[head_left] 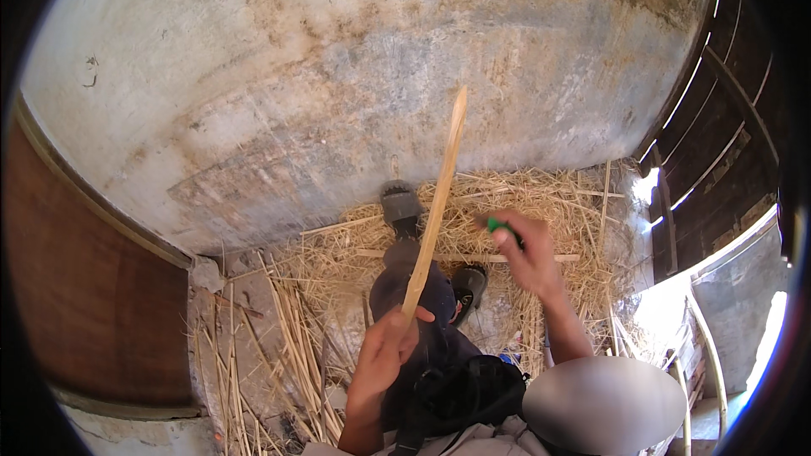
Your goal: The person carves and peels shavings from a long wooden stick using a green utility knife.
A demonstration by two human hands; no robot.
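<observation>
My left hand (387,349) is closed around the lower end of a long pale wooden stick (438,194). The stick slants upward and tapers to a point at its far end. To the right of it, my right hand (525,255) grips what looks like a green-handled knife (498,226); its dark, blurred end points left toward the stick. A gap shows between the knife and the stick. Below the stick are my dark-clothed leg (397,279) and a dark shoe (469,285).
Straw-like shavings (541,194) cover the floor up to a stained wall (338,76). Long thin sticks (291,329) lie at the left, beside a brown panel (93,279). Dark slatted boards (718,118) stand at the right. A blurred grey oval (604,405) hides the lower right.
</observation>
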